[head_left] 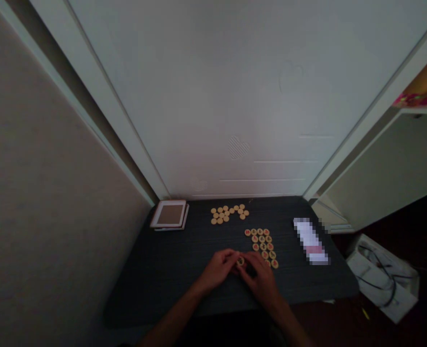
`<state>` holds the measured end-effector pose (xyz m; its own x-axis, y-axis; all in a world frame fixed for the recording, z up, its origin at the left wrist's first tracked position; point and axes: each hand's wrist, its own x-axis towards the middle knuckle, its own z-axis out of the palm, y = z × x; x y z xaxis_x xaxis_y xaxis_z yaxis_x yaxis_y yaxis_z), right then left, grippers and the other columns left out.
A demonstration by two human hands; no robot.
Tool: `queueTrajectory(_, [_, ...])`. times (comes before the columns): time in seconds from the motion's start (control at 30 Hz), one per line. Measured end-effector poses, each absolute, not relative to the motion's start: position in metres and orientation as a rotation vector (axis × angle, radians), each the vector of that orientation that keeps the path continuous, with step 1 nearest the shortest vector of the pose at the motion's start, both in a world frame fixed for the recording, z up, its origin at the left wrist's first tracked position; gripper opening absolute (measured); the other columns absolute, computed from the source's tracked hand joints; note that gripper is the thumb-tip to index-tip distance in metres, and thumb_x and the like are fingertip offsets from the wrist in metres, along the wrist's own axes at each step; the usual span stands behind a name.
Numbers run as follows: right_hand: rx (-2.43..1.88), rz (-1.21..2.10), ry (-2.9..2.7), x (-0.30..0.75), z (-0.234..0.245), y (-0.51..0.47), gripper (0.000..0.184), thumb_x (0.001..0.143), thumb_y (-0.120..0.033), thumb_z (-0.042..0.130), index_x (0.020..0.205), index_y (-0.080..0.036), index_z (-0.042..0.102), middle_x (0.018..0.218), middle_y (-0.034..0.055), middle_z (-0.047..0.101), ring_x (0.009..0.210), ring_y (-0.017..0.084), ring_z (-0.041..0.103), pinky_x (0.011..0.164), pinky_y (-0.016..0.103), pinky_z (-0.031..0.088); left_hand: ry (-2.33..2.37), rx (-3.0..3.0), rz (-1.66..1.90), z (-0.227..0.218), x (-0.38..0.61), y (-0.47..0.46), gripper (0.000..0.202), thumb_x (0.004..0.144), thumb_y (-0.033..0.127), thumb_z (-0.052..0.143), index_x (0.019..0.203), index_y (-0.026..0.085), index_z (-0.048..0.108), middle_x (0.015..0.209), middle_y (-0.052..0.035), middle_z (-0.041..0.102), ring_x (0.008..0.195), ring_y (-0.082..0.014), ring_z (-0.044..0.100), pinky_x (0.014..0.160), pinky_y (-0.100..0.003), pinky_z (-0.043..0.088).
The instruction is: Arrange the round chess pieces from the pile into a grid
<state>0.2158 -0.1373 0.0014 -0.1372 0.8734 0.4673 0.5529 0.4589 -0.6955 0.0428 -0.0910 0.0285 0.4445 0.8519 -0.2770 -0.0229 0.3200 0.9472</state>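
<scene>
Between the fingertips of both hands is a round wooden xiangqi piece (240, 261) with a dark character facing up. My left hand (218, 266) pinches it from the left, fingers curled together. From the right, my right hand (259, 275) closes on the same piece with thumb and fingers. Just beyond my right hand lie rows of face-up xiangqi pieces (263, 246) with red or dark characters, and the hand hides part of the nearest ones. Farther back sits a loose group of blank-side-up pieces (221, 215).
The dark table (155, 274) stands against a white panel (206, 96). A small stack of flat, white-edged boxes or frames (170, 215) lies at its back left. On the right is a pixelated pale object (310, 241). A white box with cables (383, 277) stands beyond the table's right edge.
</scene>
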Motion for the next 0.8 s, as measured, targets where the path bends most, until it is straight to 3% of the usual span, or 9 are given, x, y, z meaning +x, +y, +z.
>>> queueTrajectory(0.43, [-1.175,0.461,-1.828,0.218,0.006,-0.137,0.043,0.095,-0.021,0.059,0.137,-0.028,0.059,0.116,0.0095,0.067,0.106,0.023,0.067,0.091,0.037,0.060,0.895,1.043,0.685,0.026,0.038,-0.091,0.045,0.081,0.054,0.074,0.095,0.011,0.074,0.088,-0.0079,0.074,0.078,-0.0191,0.069,0.074,-0.029,0.055])
queueTrajectory(0.8, [-1.233,0.595,-1.754,0.215,0.011,-0.135,0.038,0.096,-0.026,0.058,0.133,-0.028,0.063,0.124,0.0085,0.070,0.113,0.024,0.067,0.098,0.043,0.056,0.839,0.891,0.771,0.022,0.039,-0.100,0.046,0.081,0.048,0.078,0.110,0.013,0.072,0.108,-0.0139,0.075,0.099,-0.0262,0.070,0.085,-0.035,0.057])
